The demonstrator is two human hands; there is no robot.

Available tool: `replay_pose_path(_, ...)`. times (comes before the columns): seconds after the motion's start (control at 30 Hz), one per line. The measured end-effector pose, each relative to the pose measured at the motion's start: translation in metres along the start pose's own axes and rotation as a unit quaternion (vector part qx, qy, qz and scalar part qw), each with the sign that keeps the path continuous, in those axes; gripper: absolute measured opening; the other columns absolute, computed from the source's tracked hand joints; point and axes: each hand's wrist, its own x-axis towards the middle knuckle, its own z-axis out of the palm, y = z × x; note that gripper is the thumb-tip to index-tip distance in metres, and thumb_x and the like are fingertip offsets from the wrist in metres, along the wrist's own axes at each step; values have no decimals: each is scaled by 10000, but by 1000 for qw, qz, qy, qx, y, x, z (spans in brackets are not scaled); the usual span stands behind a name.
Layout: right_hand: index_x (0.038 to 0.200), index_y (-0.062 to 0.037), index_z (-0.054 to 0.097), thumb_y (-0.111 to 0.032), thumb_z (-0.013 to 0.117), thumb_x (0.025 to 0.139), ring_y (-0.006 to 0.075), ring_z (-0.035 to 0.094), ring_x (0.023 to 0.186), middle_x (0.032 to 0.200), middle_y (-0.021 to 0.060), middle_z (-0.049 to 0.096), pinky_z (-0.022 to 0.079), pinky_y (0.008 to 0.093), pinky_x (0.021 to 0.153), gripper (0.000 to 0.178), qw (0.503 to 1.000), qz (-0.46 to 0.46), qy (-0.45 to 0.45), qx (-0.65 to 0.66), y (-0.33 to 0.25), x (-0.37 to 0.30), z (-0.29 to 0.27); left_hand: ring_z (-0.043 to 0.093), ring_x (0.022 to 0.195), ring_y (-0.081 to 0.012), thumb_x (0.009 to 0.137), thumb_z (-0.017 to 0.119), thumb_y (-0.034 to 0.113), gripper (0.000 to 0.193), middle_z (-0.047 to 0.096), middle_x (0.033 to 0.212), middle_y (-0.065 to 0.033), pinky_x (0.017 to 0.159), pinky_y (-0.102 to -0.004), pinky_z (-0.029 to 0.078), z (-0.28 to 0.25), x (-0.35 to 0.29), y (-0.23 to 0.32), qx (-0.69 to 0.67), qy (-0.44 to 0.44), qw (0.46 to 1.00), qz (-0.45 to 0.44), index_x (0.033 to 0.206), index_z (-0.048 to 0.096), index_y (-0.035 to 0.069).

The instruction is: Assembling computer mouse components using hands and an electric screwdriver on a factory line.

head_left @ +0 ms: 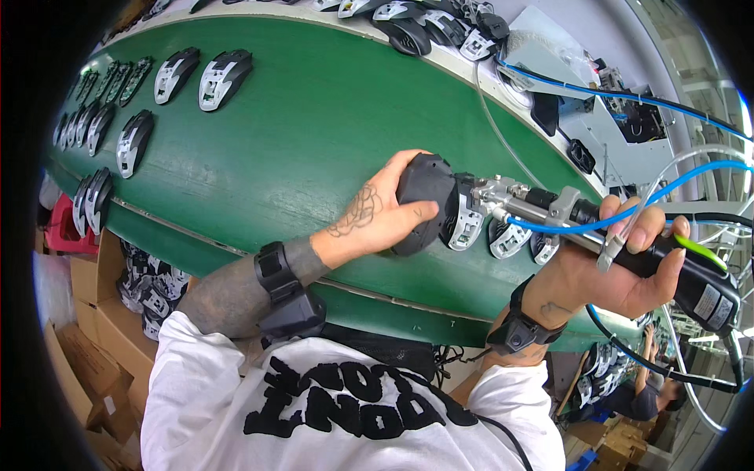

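My left hand (pixel 381 216) grips a black rounded plastic housing (pixel 426 188), holding it up over the green surface with the thumb across its near face. My right hand (pixel 620 271) is wrapped around a black electric screwdriver (pixel 695 279) with a metal front end and a blue air hose (pixel 667 192). The screwdriver's metal tip end (pixel 491 192) points left, close beside the housing; whether they touch, I cannot tell. Just behind and below the tip, several silver-and-black mouse-shaped shells (pixel 509 238) stand in a row, partly hidden by the tool and the housing.
More silver-and-black shells (pixel 225 80) and green circuit boards (pixel 136 81) lie at the far left of the green conveyor belt (pixel 314 102). A white ledge at the back carries black parts (pixel 404 35) and a grey machine (pixel 620 118). Cardboard boxes (pixel 94 369) stand lower left; another person (pixel 636 400) is lower right.
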Motion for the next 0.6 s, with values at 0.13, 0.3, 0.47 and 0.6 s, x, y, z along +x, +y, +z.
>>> replay_pose_path(0.13, 1020, -65, 510, -304, 472, 850, 152, 465, 545, 667, 37, 481, 373, 314, 552, 297, 1000, 0, 16, -21, -10, 4, -1, 534, 985, -159, 758, 613, 62, 598, 523, 1116, -75, 834, -301, 468, -9, 11, -6, -92, 47, 989, -109, 1310, 383, 81)
replay_pose_path(0.3, 954, -58, 531, -319, 493, 818, 146, 431, 510, 651, 16, 467, 330, 299, 533, 297, 998, -54, 30, -30, -19, 3, -1, 543, 932, -148, 742, 583, 34, 625, 526, 1101, -70, 825, -288, 468, -5, 12, 1, -152, 18, 983, -97, 1329, 384, 116)
replay_pose_path(0.47, 1012, -63, 517, -336, 470, 833, 152, 455, 554, 665, 35, 498, 350, 320, 556, 330, 1000, -5, -9, -16, -5, 1, -2, 536, 936, -137, 742, 558, 17, 608, 521, 1117, -63, 822, -283, 467, 0, 9, -5, -151, -26, 985, -79, 1321, 401, 116)
replay_pose_path(0.6, 1185, -43, 464, -329, 412, 900, 198, 497, 600, 758, 112, 539, 418, 370, 594, 407, 995, -11, -94, 40, -5, 3, -16, 533, 928, -126, 758, 543, 21, 579, 518, 1126, -58, 822, -274, 461, 2, 8, -6, -138, -28, 988, -66, 1314, 410, 112)
